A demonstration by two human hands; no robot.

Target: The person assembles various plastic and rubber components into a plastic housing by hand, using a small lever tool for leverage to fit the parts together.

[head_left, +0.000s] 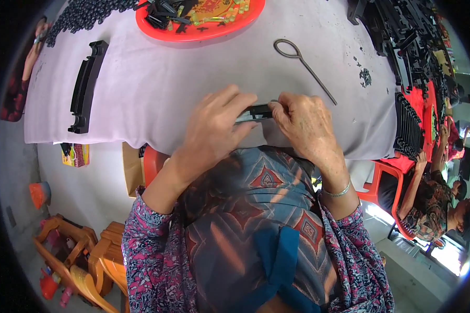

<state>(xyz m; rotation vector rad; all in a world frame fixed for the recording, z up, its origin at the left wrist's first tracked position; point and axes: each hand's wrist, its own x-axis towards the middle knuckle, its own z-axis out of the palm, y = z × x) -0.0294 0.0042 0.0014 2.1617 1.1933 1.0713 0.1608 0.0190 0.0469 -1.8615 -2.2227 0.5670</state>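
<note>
Between my two hands, just above the near edge of the cloth-covered table, is a small dark plastic part [257, 111] with a shiny strip along it. My left hand [216, 122] grips its left end between thumb and fingers, slightly blurred. At the other end, the thumb and curled fingers of my right hand [304, 121] press on the part. My fingers cover both ends, so its full shape is hidden. Off to the left lies a long black plastic housing [91, 86]. A metal rod with a looped end [310, 70] rests beyond my right hand.
A red tray [167, 35] holds black pieces and yellow-green tubes at the far side. Small black parts [83, 21] are heaped at far left. Black plastic pieces [402, 47] pile up at right, near a red chair [371, 194] and other people. Pale cloth [146, 88] covers the table.
</note>
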